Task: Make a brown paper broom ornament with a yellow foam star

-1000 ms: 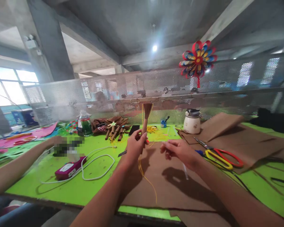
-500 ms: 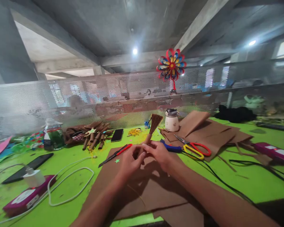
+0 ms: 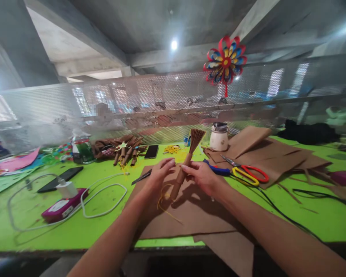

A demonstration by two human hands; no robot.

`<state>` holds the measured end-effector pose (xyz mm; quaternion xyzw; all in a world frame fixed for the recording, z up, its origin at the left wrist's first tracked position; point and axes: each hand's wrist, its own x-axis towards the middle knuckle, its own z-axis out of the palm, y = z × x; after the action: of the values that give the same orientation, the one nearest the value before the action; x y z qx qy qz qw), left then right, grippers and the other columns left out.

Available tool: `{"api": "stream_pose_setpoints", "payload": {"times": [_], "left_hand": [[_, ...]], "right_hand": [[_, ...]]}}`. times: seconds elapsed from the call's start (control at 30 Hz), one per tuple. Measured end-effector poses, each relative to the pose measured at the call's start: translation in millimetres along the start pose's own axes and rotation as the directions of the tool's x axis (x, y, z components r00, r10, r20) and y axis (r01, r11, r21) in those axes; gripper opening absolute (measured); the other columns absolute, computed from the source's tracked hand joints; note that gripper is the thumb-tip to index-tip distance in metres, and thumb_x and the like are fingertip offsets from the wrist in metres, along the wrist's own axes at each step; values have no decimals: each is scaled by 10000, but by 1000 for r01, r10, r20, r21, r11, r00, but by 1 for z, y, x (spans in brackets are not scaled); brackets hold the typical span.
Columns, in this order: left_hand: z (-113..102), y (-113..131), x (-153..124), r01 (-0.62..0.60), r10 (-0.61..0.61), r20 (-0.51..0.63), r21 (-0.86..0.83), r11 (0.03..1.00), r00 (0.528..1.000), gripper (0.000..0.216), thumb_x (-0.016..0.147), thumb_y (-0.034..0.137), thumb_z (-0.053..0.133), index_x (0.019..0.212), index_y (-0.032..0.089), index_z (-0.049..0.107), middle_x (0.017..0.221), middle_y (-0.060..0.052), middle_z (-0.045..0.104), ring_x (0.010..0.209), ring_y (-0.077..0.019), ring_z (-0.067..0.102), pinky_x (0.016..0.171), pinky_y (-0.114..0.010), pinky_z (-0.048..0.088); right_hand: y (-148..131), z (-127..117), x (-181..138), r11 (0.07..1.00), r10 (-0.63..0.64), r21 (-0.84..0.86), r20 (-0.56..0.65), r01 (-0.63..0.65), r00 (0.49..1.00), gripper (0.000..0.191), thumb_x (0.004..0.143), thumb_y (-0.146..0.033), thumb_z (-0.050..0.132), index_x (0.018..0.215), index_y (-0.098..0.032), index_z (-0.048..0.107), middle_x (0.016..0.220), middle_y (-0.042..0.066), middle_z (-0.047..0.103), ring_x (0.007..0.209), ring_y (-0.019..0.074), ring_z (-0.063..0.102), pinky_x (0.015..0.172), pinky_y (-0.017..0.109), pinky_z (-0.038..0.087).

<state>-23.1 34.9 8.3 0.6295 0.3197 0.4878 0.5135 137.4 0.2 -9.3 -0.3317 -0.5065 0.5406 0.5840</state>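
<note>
My right hand (image 3: 203, 177) pinches the stem of a small brown paper broom (image 3: 181, 179), whose slit bristle end fans out up and to the right. A thin yellow thread (image 3: 165, 197) hangs loosely by the lower end of its rolled handle. My left hand (image 3: 161, 173) is just left of the broom, apart from it, with fingers stretched out and nothing visible in them. A dark pointed blade (image 3: 141, 177) pokes out behind that hand, which hides its red part. Under both hands lies a sheet of brown paper (image 3: 158, 223).
Right of my hands lie scissors with red and yellow handles (image 3: 249, 175) and a blue-handled tool (image 3: 219, 169). Behind are a white bottle (image 3: 219, 139), brown paper sheets (image 3: 276, 157), a phone (image 3: 152, 151) and rolled paper pieces (image 3: 127, 154). A white cable (image 3: 103, 215) loops at left.
My left hand has come off the broom's handle, baring its lower end and the yellow thread. My right hand keeps hold. The whole view has shifted with my head.
</note>
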Motion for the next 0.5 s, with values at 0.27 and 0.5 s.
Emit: {"api": "stream_pose_setpoints", "payload": {"times": [0.27,0.5], "left_hand": [[4,0,-8,267,-161,317,-327,907,935,423,810,469,584,1019,107,653,969,-132,663,889,-209,620,809,-323,472],[11,-5,-12,389,-230,596,-152,908,769,456,818,377,628,1219,210,489,975,-98,646,734,-150,631,623,-260,453]], "right_hand": [[-10,-6,-3,998,-56,-31,11,56,998,318,639,-343,762,889,-153,716,874,67,699,708,146,563,616,275,375],[-13,-15,4,990,-123,-88,-119,113,985,288,588,-344,785,776,-146,694,702,4,630,540,80,418,502,247,289]]}}
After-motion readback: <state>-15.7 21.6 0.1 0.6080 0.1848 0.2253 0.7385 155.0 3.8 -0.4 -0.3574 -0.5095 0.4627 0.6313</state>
